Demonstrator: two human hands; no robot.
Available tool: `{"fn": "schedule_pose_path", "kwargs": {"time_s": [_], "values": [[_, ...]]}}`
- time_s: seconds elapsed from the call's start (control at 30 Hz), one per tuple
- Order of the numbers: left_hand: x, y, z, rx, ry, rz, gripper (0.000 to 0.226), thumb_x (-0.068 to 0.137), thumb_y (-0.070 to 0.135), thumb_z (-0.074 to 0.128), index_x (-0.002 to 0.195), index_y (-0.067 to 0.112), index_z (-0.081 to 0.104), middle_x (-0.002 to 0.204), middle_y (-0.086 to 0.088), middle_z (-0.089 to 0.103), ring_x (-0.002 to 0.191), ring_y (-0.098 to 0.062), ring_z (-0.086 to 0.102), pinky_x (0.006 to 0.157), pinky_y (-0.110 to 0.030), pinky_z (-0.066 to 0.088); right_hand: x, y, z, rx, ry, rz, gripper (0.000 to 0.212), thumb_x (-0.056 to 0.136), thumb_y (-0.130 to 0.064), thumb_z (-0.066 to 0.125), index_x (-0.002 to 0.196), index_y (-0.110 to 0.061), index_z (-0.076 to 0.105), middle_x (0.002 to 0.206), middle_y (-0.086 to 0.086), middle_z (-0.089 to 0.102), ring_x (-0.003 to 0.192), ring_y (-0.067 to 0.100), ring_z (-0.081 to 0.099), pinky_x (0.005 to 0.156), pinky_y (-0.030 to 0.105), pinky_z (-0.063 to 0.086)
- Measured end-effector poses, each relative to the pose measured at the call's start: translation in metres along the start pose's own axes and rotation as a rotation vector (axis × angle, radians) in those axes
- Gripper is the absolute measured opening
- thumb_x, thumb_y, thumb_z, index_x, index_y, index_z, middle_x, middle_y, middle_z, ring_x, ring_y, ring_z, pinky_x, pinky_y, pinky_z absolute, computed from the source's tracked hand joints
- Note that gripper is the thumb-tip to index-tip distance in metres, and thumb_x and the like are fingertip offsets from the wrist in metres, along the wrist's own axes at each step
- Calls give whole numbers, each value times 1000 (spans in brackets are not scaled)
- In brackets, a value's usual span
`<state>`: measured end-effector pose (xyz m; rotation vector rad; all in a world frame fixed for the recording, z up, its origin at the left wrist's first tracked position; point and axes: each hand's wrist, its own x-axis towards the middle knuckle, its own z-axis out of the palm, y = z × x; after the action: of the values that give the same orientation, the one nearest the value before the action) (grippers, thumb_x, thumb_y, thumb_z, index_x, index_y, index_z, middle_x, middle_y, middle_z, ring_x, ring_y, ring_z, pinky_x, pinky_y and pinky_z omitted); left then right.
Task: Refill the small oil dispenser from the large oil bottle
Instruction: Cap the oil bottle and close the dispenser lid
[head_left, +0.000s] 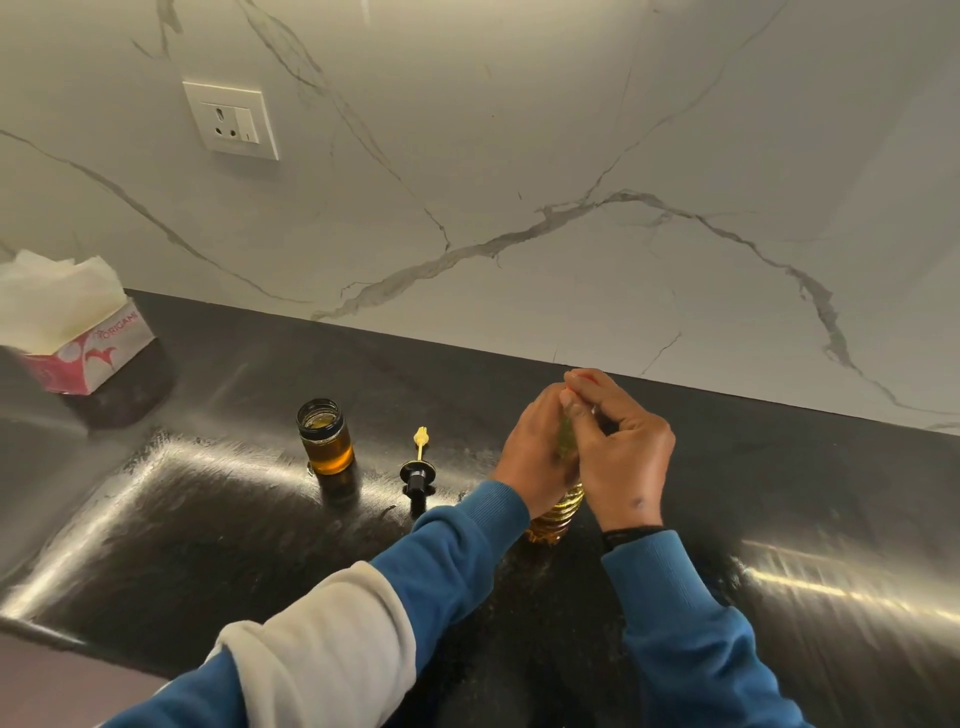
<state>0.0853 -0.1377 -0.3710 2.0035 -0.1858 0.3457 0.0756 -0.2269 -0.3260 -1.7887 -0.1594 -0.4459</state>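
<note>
The large oil bottle (556, 514) stands upright on the black counter, mostly hidden behind my hands; only its ribbed, yellow lower part shows. My left hand (537, 452) wraps around the bottle's body. My right hand (618, 447) pinches the red cap (584, 376) at the bottle's top. To the left, the small glass oil dispenser (324, 436) stands uncapped, holding a little amber oil. Its black stopper with a yellow brush tip (417, 470) lies on the counter between dispenser and bottle.
A pink and white tissue box (78, 332) sits at the far left of the black counter (234, 519). A marble backsplash rises behind, with a wall socket (231, 119) at upper left. The counter's front edge runs along the lower left.
</note>
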Motion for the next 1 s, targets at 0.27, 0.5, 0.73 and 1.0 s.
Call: {"fn": "schedule_pose_path", "kwargs": {"time_s": [0.27,0.5,0.73,1.0], "values": [[-16,-10,-29,-106,-55,-135,92,74,30,82,150,34,30,148,11,45,135,-7,45,110,-27,41,-15,-15,6,-297,205,-333,17,86,-13,74,101,-18,78,112,3,62,96,19,49,75,22,45],[-69,-67,-97,-291,435,-625,22,89,16,71,110,19,65,113,-3,68,99,-9,66,79,-19,54,-62,8,88,-63,-168,-137,23,84,-14,76,105,-22,71,101,-5,58,84,14,62,70,31,55],[-71,-119,-128,-121,227,-853,46,90,3,57,133,19,61,131,0,60,116,-14,57,101,-24,44,-84,66,165,-103,-304,669,31,81,-28,76,103,-34,54,105,1,61,91,16,64,87,40,55],[-48,-140,-141,-12,-91,-794,50,92,8,56,142,15,54,142,-5,57,131,-19,52,111,-28,39,-80,72,191,-181,-157,865,19,83,-17,76,95,-16,61,80,5,67,64,19,71,65,36,62]]}}
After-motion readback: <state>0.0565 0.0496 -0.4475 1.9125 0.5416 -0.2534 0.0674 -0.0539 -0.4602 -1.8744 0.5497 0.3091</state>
